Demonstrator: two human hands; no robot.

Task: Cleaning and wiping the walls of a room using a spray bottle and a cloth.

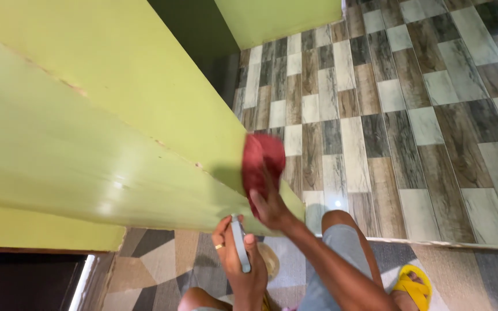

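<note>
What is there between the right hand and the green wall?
In the head view, a red cloth lies between them: the right hand presses it against the corner of the green wall.

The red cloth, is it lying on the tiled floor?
No. The right hand presses the red cloth against the corner of the green wall, well above the tiled floor.
</note>
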